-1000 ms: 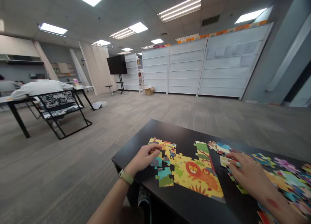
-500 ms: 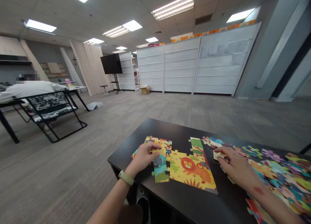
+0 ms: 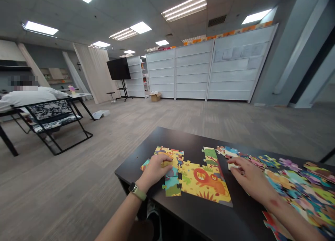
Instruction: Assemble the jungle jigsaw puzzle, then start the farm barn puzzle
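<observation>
My left hand (image 3: 156, 170) rests on the left part of a partly joined jigsaw puzzle (image 3: 192, 188), fingers bent over it and the thumb apart from them. It hides some of the yellow and teal pieces beneath. The joined section shows a red-maned lion and a cub on yellow, with a green strip standing up at its right. To the right of that section, my right hand (image 3: 247, 174) has its thumb and index finger around a small pale puzzle piece (image 3: 231, 166), partly covered by the fingers.
Loose puzzle pieces (image 3: 300, 195) lie heaped across the right side of the black table (image 3: 180, 136). Further pieces lie under my right forearm. Away to the left, a person in a white top (image 3: 36, 94) sits in a patterned chair (image 3: 52, 110) at another table.
My left hand has turned slightly and its thumb now covers more of the grey animal on the teal piece. My right hand stays at the pale piece. The view has shifted a little.
</observation>
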Tool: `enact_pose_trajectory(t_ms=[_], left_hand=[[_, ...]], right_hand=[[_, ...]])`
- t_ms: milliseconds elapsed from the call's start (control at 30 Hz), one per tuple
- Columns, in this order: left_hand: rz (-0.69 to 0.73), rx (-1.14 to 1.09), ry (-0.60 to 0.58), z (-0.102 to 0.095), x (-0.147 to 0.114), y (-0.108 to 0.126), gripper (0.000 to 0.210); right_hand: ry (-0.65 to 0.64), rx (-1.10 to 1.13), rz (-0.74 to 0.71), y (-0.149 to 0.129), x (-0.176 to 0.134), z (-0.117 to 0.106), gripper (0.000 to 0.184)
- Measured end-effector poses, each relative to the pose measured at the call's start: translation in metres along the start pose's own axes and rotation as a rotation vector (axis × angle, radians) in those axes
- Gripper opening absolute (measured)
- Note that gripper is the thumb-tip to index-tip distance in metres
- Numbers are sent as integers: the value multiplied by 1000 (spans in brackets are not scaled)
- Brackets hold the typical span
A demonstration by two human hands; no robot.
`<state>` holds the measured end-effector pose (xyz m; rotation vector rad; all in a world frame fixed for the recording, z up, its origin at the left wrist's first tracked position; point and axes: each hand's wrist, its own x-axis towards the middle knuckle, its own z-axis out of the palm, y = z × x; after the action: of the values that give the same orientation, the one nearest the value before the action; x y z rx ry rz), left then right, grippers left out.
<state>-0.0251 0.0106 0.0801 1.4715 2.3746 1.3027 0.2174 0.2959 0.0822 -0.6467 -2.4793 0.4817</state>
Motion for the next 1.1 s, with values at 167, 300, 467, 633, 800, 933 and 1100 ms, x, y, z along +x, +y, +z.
enact_pose_trajectory(t_ms=[167, 300, 467, 633, 800, 933, 1100], left_hand=[[22, 47, -70, -1, -6, 8, 20], [32, 86, -99, -5, -13, 12, 19], [67, 119, -135, -9, -16, 14, 15], [40, 172, -115, -23, -16, -3, 20], [-16, 235, -132, -36, -24, -26, 20], [-68, 278, -101, -44, -26, -41, 23], [-124, 348, -9, -54, -25, -44, 22]], right_hand=[[-20, 6, 33, -1, -1, 0, 34], [-28, 6, 45, -4, -1, -2, 34], [-14, 29, 35, -4, -2, -2, 34], [0, 47, 28, -2, -2, -2, 33], [20, 49, 5, 1, -1, 0, 31], [32, 56, -9, 5, 0, 3, 31], [20, 73, 6, 3, 0, 2, 30]])
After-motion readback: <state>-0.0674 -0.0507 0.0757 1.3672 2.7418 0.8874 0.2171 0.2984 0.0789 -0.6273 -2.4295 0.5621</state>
